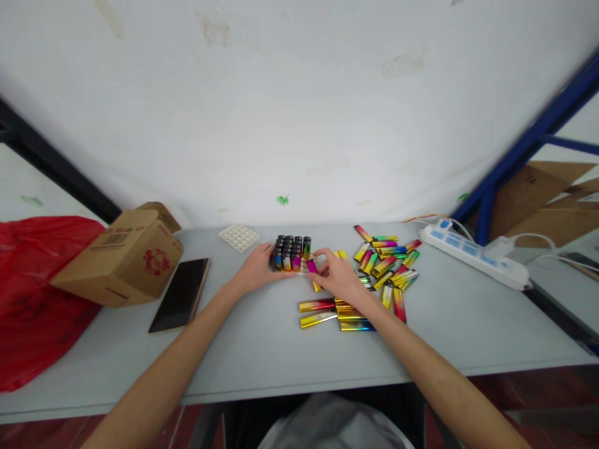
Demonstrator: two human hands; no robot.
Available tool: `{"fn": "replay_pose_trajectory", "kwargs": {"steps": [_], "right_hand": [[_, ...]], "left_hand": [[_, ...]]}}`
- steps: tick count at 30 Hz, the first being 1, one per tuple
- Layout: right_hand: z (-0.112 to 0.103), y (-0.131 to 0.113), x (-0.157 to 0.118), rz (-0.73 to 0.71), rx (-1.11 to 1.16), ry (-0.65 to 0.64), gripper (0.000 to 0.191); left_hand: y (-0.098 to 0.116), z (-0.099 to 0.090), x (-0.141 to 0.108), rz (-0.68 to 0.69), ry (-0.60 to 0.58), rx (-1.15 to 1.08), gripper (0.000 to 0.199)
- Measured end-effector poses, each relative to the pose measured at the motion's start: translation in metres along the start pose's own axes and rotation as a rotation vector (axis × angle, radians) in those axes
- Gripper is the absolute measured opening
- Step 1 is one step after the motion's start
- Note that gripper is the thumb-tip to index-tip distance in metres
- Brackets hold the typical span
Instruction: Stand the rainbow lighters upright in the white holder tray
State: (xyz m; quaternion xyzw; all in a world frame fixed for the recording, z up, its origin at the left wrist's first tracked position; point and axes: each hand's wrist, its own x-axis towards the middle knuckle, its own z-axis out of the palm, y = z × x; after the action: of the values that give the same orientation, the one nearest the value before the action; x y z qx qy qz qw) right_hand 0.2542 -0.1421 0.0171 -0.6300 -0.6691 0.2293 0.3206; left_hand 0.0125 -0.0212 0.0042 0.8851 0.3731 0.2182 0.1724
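Several lighters (286, 248) with black tops and shiny coloured bodies stand upright in close rows in a pale tray, mostly hidden beneath them. My left hand (256, 269) grips the left side and near edge of this tray. Between the fingers of my right hand (337, 274) is a single purple and yellow lighter (312, 267), tilted beside the tray's right end. Many loose lighters (384, 259) in gold, red, green and purple lie in a pile to the right. More lighters (318, 305) lie flat below my right hand and partly under its wrist.
A white tray (238, 237) with round hollows lies at the back. On the left are a phone (180, 295), a cardboard box (119, 257) and a red plastic bag (42, 299). A power strip (475, 254) with cables lies on the right. The grey table (262, 362) meets a white wall.
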Motion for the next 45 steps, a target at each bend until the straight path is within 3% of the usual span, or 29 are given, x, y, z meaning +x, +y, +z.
{"fn": "replay_pose_trajectory", "kwargs": {"steps": [2,5,16,25,30,39,41,45], "right_hand": [[-0.005,0.004,0.004,0.014,0.057,0.045,0.038],[-0.01,0.004,0.008,-0.015,0.079,0.098,0.015],[-0.005,0.004,0.013,-0.059,0.127,0.234,0.027],[0.0,0.016,0.018,-0.015,0.346,0.176,0.026],[0.001,0.013,0.017,-0.03,0.337,0.171,0.026],[0.0,0.026,0.018,-0.068,0.576,0.022,0.034],[-0.002,0.027,0.017,-0.085,0.504,0.039,0.028],[-0.004,0.02,0.019,-0.083,0.07,0.183,0.019]], "left_hand": [[0.001,-0.001,0.0,0.003,-0.002,-0.005,0.074],[0.002,-0.001,0.0,0.005,-0.006,-0.008,0.073],[0.003,-0.001,-0.001,0.0,0.001,0.005,0.074],[0.001,0.001,-0.001,0.015,-0.004,0.023,0.077],[0.001,0.001,-0.001,0.016,0.008,0.013,0.076],[-0.001,0.002,0.0,0.022,-0.007,0.019,0.072],[0.0,0.002,0.0,0.022,-0.004,0.016,0.072],[0.0,0.002,0.0,0.008,0.001,0.027,0.074]]}}
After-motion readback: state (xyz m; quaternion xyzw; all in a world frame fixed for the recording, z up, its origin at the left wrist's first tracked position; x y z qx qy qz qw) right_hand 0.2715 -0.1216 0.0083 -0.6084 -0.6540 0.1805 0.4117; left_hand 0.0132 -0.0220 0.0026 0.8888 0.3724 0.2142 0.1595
